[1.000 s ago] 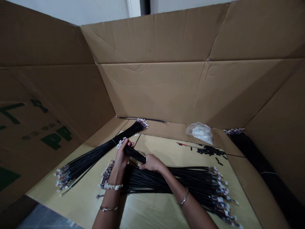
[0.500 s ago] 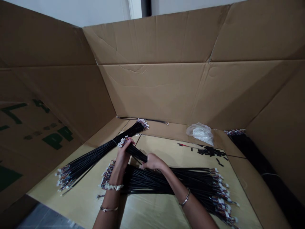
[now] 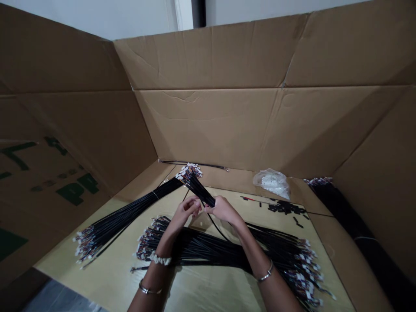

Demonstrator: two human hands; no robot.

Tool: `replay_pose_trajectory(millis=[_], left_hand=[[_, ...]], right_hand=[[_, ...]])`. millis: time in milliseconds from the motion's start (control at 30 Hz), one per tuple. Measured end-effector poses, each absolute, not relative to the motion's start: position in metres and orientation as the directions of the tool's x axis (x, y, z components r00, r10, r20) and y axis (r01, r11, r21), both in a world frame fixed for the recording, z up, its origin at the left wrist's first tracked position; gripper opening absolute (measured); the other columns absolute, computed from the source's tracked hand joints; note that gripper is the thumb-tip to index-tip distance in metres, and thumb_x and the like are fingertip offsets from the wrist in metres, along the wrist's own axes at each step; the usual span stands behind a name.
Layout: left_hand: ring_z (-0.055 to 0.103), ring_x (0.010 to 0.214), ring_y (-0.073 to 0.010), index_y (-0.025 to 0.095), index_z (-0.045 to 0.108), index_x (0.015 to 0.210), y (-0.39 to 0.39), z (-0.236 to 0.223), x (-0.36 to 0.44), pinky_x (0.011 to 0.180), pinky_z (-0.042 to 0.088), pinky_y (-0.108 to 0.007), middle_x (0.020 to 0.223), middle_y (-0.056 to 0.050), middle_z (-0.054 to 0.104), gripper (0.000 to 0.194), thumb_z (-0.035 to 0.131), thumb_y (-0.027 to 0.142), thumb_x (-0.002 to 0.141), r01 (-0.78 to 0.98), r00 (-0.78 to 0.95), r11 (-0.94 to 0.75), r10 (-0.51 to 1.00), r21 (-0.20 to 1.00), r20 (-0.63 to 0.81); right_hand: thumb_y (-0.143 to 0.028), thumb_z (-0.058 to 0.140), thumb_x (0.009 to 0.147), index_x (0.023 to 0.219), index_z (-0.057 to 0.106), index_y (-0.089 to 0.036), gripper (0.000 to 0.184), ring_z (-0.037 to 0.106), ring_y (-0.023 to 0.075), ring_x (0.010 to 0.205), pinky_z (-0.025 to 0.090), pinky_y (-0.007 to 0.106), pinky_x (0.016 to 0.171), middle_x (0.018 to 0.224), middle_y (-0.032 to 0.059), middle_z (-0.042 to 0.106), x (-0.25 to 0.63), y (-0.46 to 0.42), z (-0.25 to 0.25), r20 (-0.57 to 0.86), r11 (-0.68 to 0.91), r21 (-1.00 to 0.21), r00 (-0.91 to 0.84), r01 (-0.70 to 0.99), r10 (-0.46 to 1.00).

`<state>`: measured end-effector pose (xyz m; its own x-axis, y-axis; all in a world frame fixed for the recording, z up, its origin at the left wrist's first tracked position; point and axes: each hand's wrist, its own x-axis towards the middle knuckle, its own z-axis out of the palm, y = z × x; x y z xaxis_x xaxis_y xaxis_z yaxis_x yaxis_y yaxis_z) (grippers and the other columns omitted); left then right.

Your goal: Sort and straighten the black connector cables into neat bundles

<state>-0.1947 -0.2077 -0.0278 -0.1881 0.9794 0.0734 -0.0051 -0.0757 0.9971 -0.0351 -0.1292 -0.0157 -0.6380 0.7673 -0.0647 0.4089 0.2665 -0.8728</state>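
Note:
My right hand [image 3: 224, 209] is closed around a bundle of black cables [image 3: 200, 189]. The bundle slants up to the left, and its white connectors [image 3: 184, 173] fan out at the far end. Just below the bundle is my left hand [image 3: 187, 210], its fingers loosely curled and apart, with nothing seen in them. One loose black cable [image 3: 214, 224] droops between the hands. Under my forearms lies a wide pile of black cables [image 3: 208, 250] with connectors at both ends. A tied cable bundle [image 3: 130, 214] rests to the left, its upper end partly behind the held connectors.
Cardboard walls [image 3: 208, 125] enclose the table [image 3: 224, 284] at the back and sides. A clear bag of white pieces [image 3: 272, 183] sits at the back, near scattered short black pieces [image 3: 286, 207]. Another tied cable bundle [image 3: 357, 229] lies along the right. Thin cables [image 3: 195, 164] run along the back wall.
My left hand has let go of the bundle's connector end and moved down and right towards my right hand. The held bundle has shifted up and right, and one cable now hangs loose.

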Motion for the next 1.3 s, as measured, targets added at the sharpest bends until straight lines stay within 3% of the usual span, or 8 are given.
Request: replay_pose_trajectory(millis=[167,400,633,767,933,1300], left_hand=[[0.047,0.049,-0.0102,0.016,0.058,0.060,-0.204,-0.030,-0.186,0.051,0.039,-0.024,0.052,0.003,0.054,0.048,0.074,0.061,0.064,0.019,-0.203,-0.082,0.976,0.996,0.084],[0.056,0.054,-0.0138,0.016,0.063,0.070,-0.205,-0.032,-0.187,0.059,0.047,-0.028,0.057,0.001,0.061,0.048,0.073,0.062,0.065,-0.002,-0.269,-0.119,0.956,0.993,0.114],[0.057,0.054,-0.0152,0.016,0.063,0.064,-0.205,-0.030,-0.188,0.059,0.047,-0.028,0.055,-0.001,0.062,0.046,0.071,0.061,0.068,0.078,-0.202,-0.115,0.971,0.990,0.129],[0.056,0.054,-0.0146,0.016,0.061,0.060,-0.205,-0.032,-0.189,0.057,0.045,-0.026,0.054,0.000,0.062,0.045,0.070,0.060,0.070,0.130,-0.181,-0.121,0.973,0.984,0.144],[0.052,0.055,-0.0137,0.015,0.063,0.062,-0.204,-0.036,-0.189,0.055,0.040,-0.025,0.056,0.000,0.061,0.044,0.071,0.058,0.068,0.178,-0.178,-0.093,0.976,0.980,0.125],[0.055,0.060,-0.0161,0.016,0.064,0.064,-0.211,-0.031,-0.189,0.062,0.043,-0.028,0.060,-0.001,0.061,0.045,0.065,0.060,0.074,0.185,-0.161,-0.078,0.981,0.980,0.108]], right_hand=[[-0.031,0.066,0.070,0.075,0.067,-0.015,0.017,0.055,0.0165,0.068,0.041,0.024,0.064,0.069,0.0005,0.063,-0.038,-0.136,-0.011,0.002,0.254,-0.933,-0.703,0.254,0.712],[-0.040,0.063,0.073,0.071,0.059,-0.014,0.027,0.044,0.0132,0.062,0.037,0.025,0.060,0.065,-0.0011,0.053,-0.024,-0.129,0.004,0.065,0.246,-0.952,-0.666,0.181,0.743],[-0.038,0.060,0.077,0.078,0.068,-0.014,0.026,0.059,0.0183,0.074,0.045,0.028,0.074,0.076,0.0030,0.068,-0.033,-0.132,-0.012,0.077,0.267,-0.956,-0.780,0.119,0.622],[-0.034,0.065,0.074,0.077,0.070,-0.014,0.020,0.060,0.0177,0.072,0.045,0.027,0.071,0.076,0.0018,0.069,-0.036,-0.133,-0.018,0.059,0.257,-0.957,-0.771,0.137,0.634],[-0.029,0.075,0.064,0.076,0.068,-0.014,0.020,0.049,0.0131,0.063,0.037,0.022,0.059,0.068,-0.0036,0.061,-0.038,-0.132,-0.023,0.049,0.300,-0.929,-0.732,0.217,0.679],[-0.029,0.074,0.065,0.070,0.069,-0.014,0.017,0.048,0.0107,0.060,0.035,0.020,0.056,0.061,-0.0043,0.056,-0.042,-0.133,-0.031,0.036,0.346,-0.899,-0.740,0.270,0.672]])
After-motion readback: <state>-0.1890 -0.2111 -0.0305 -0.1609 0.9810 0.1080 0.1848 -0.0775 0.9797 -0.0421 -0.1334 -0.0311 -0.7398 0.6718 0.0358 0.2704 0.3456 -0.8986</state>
